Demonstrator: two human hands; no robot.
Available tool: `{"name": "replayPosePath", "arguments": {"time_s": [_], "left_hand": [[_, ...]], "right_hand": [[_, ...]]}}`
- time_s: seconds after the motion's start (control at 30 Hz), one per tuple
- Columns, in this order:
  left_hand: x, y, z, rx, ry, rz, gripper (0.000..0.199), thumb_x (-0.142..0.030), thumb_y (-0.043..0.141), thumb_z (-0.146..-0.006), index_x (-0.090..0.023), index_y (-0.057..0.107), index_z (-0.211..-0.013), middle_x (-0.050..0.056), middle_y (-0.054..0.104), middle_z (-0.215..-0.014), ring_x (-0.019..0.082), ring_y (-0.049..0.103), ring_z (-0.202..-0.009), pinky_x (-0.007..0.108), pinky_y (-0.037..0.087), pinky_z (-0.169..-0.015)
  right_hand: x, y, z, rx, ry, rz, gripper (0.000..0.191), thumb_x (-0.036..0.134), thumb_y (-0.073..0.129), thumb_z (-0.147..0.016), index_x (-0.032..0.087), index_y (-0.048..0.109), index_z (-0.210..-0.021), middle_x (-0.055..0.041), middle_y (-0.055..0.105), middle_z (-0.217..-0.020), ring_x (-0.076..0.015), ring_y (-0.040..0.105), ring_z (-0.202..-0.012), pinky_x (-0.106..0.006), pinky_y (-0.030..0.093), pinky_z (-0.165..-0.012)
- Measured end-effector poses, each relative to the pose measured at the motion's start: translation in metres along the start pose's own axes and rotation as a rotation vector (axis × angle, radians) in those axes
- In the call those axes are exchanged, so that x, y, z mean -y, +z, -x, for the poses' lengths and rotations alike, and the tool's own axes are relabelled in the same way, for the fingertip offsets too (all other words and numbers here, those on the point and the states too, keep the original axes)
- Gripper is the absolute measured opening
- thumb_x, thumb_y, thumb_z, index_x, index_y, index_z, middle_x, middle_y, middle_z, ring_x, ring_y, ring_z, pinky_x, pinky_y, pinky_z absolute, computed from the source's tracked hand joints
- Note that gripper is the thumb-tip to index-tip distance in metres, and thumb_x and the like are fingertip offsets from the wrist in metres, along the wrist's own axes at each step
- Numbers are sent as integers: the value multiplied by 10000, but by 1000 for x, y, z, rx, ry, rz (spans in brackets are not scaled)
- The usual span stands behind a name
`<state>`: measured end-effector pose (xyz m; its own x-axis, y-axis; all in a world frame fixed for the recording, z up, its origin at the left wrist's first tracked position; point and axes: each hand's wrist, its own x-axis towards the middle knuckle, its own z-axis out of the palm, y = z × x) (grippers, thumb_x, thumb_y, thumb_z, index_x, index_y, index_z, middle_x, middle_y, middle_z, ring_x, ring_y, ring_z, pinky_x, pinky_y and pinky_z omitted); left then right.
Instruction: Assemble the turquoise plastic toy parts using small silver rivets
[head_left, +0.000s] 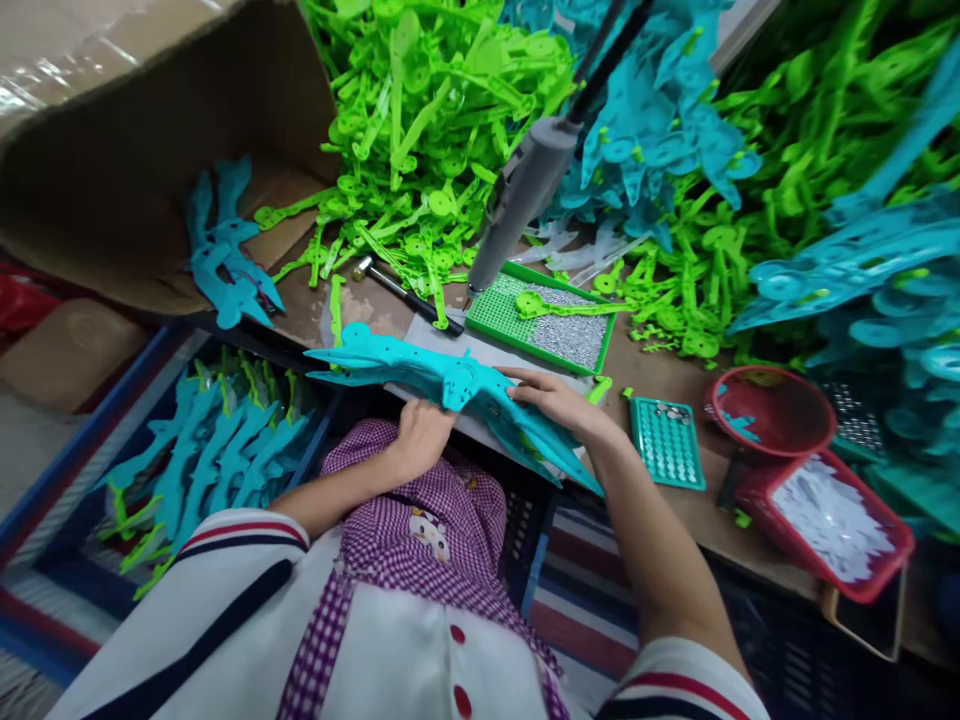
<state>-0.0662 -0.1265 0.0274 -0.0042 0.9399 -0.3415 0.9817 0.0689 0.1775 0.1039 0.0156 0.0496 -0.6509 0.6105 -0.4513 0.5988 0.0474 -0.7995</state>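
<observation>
Long blue part (405, 362), one, held before you at the near edge of the desk (679, 510).
Your left hand (424, 440), fingers curled onto the part's near side beside its central knob; your right hand (551, 402), fingers laid over its right half, thumb hidden, so whether it grips cannot be told; at your left, a crate (34, 485) of blue-and-green pieces (206, 455); at your right, a teal tray (679, 484); beyond the part, a hammer (420, 303) and a green tray (491, 310) of small metal pieces, one green arm (570, 310) across it; above, a hanging grey driver (521, 195); farthest, heaped green parts (442, 130) and blue parts (630, 110).
</observation>
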Motion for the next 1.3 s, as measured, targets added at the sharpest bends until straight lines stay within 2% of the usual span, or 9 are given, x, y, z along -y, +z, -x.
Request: {"name": "replayPosePath", "arguments": {"time_s": [0.1,0.23,0.37,0.53,0.67,0.8,0.93,1.1,1.3], "left_hand": [[-2,-6,3,97,-30,-19,464,-188,411,-980,-223,450,-1441,142,725,-907,258,698,-861,358,466,-762],[-1,-7,4,158,-75,-9,563,-176,415,-974,-289,326,-1518,159,727,-932,288,710,-898,349,487,-720],[8,-3,0,187,-81,67,571,-125,415,-951,-318,382,-1487,158,727,-991,299,704,-949,381,508,-773],[21,-6,-16,224,-51,252,440,-259,447,-957,-259,513,-1392,145,717,-1076,301,673,-1039,384,503,-856],[27,-7,-23,341,-65,353,416,-304,393,-984,-224,538,-1365,68,719,-775,217,701,-831,304,502,-814],[29,-1,-20,317,-53,408,474,-338,341,-1001,-248,425,-1458,-4,651,-603,171,668,-631,264,494,-746],[29,3,-19,322,-43,436,460,-337,345,-996,-258,443,-1438,-29,626,-565,149,630,-546,244,485,-691],[31,8,-23,354,-56,456,393,-343,331,-995,-182,657,-1144,14,648,-583,153,629,-534,249,487,-654],[34,9,-21,318,-40,468,392,-351,360,-988,-228,579,-1289,-11,652,-586,159,667,-636,235,487,-715]], "right_hand": [[3,1,-7,29,34,-5,457,328,584,-809,276,664,-1256,-10,731,-1140,-173,622,-820,-353,537,-883],[-1,3,-13,17,59,-60,441,316,605,-786,300,688,-1219,10,733,-1155,-180,632,-835,-373,537,-908],[-11,2,-16,38,131,-194,416,299,635,-756,310,718,-1164,15,752,-1095,-182,642,-811,-360,558,-845],[-19,1,-24,95,236,-281,464,299,643,-741,256,699,-1200,-15,765,-959,-168,624,-727,-331,557,-721],[-14,4,-32,64,141,-180,435,316,653,-735,259,720,-1161,-6,753,-921,-163,603,-711,-338,546,-748],[-5,9,-36,44,21,-65,435,333,626,-752,252,715,-1170,3,722,-827,-154,566,-681,-328,520,-732],[2,8,-28,-2,-52,57,506,364,572,-789,218,660,-1265,15,619,-655,-137,483,-589,-306,459,-632],[2,1,-21,-33,-91,166,520,398,569,-811,209,649,-1288,6,604,-649,-142,488,-591,-322,454,-648],[-10,7,-32,6,-87,168,472,369,586,-828,258,653,-1282,-28,736,-866,-172,602,-695,-361,522,-731]]}}
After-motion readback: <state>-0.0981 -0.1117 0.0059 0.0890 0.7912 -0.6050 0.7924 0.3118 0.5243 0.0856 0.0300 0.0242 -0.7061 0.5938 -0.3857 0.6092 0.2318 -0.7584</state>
